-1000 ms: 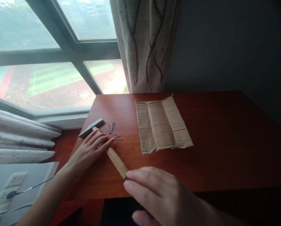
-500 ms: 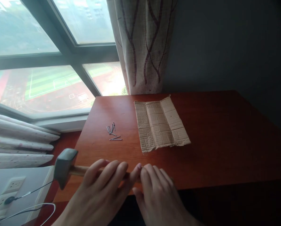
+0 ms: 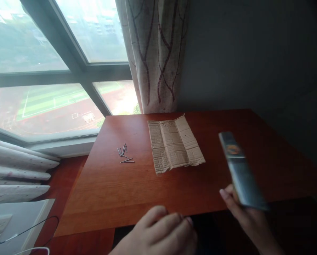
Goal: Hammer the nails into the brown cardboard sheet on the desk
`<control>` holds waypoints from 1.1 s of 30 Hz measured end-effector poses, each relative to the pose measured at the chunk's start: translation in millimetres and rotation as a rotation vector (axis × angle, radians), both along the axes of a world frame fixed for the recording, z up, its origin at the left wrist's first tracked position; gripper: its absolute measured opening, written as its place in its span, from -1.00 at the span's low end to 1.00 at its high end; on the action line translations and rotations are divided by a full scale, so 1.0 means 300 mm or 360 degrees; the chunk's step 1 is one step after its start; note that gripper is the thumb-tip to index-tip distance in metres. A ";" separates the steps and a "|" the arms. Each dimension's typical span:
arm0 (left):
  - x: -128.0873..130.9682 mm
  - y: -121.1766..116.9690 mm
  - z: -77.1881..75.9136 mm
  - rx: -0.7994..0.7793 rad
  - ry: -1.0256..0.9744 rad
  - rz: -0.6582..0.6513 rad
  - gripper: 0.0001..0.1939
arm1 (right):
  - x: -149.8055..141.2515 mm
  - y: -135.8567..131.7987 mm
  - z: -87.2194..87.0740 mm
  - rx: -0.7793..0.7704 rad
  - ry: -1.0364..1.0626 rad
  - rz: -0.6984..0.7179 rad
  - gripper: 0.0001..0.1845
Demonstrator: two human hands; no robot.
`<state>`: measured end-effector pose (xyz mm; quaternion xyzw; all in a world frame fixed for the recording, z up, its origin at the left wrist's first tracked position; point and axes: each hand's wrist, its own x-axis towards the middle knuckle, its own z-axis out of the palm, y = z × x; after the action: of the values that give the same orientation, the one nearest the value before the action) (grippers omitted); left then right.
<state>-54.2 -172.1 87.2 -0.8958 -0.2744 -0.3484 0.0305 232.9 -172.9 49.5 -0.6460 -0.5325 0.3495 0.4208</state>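
My right hand (image 3: pixel 250 216) grips a hammer (image 3: pixel 244 177) at the right, above the table's front edge. The hammer's grey metal head, with an orange patch, faces me and hides most of the handle and fingers; it is blurred. Lower down in the middle, my left hand (image 3: pixel 163 230) has its fingers curled, its back toward me, with nothing visible in it. A creased piece of cardboard (image 3: pixel 175 145) with rows of small holes lies on the table beyond both hands. To its left lie several loose nails (image 3: pixel 123 152).
The reddish-brown wooden table (image 3: pixel 115 191) spans the middle. A window (image 3: pixel 62 102) and a curtain (image 3: pixel 158 56) stand behind and left. At lower left, a wall socket (image 3: pixel 0 225) has cables (image 3: pixel 25 232) hanging beside it.
My left hand has come off the hammer and curled up. My right hand has carried the hammer to the right, its head now turned toward me. The view has shifted slightly.
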 end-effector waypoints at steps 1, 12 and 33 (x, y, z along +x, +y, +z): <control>-0.025 0.022 -0.028 -0.0006 -0.0036 0.0061 -0.79 | 0.040 0.022 0.002 0.0042 0.0096 -0.0087 -0.54; -0.432 0.209 -0.279 -0.0459 -0.0057 0.0947 -0.68 | 0.102 0.434 -0.053 0.0603 0.0933 -0.0133 -0.39; -0.508 0.326 -0.260 -0.0679 0.0071 0.1423 -0.60 | 0.084 0.671 -0.165 0.0728 0.0889 -0.0073 -0.35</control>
<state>-206.7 -74.3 9.1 -0.6840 -0.6962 -0.2180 -0.0012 258.1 28.4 0.2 -0.4267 -0.4468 0.3747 0.6913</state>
